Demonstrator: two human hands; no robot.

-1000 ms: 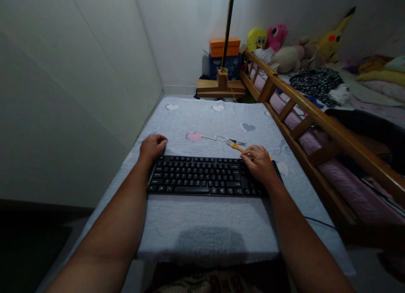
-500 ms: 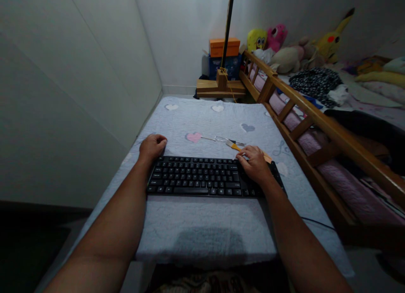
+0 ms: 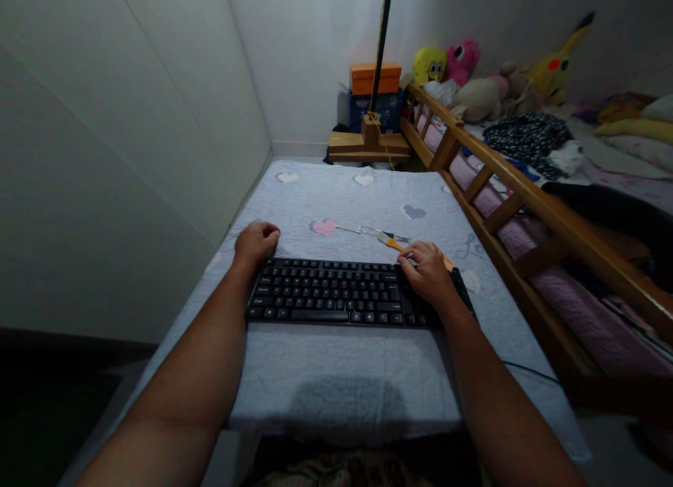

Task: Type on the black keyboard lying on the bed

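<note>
A black keyboard (image 3: 326, 291) lies flat across the cloth-covered table in front of me. Beside its far left corner rests my left hand (image 3: 256, 243), fingers curled and closed, with nothing visible in them. My right hand (image 3: 425, 268) is over the number pad at the right end. Its fingers are bent and drawn together near the far edge; what they hold, if anything, I cannot make out. Just beyond them lies a brush (image 3: 392, 242) with a yellow handle and pale bristles, its handle end partly hidden by that hand. Thin metal tools (image 3: 373, 230) lie behind the brush.
A pale blue quilted cloth (image 3: 336, 368) with heart patterns covers the table (image 3: 294, 200). A wooden bed rail (image 3: 520, 193) runs along the right side. At the far end are a wooden stand (image 3: 369, 145) and an orange box (image 3: 375, 78). A cable (image 3: 531, 369) trails at right.
The view has shifted very slightly, moving everything a little to the right. Both hands and the keyboard keep nearly the same places relative to each other.
</note>
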